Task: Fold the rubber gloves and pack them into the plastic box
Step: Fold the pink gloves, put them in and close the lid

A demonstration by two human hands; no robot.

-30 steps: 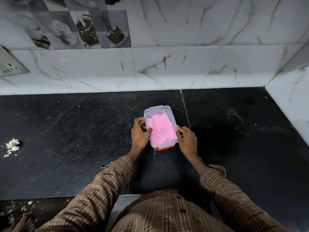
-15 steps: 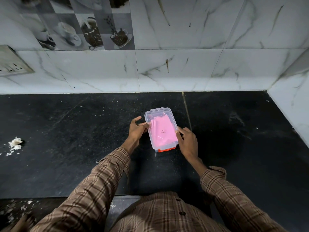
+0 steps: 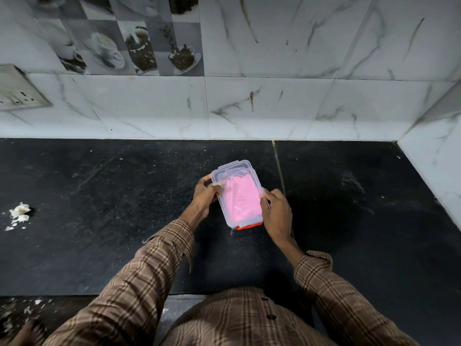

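Observation:
A small clear plastic box point(image 3: 233, 169) with its clear lid on sits on the black stone counter. Folded pink rubber gloves point(image 3: 240, 201) show through the lid and fill most of the box; an orange-red edge point(image 3: 249, 226) peeks out at the near end. My left hand point(image 3: 205, 196) grips the box's left side, thumb on the lid. My right hand point(image 3: 277, 213) holds the right side near the front corner, with its fingers over the lid's edge.
A crumpled white scrap with crumbs point(image 3: 20, 212) lies at the far left of the counter point(image 3: 99, 221). Marble-tiled walls rise behind and at the right point(image 3: 436, 171). A socket plate point(image 3: 17, 92) is on the wall at left. The counter's front edge runs below my forearms.
My left hand has slid a little further along the box's left side, thumb now on the lid. The right hand and box stay nearly in place; the view has shifted slightly.

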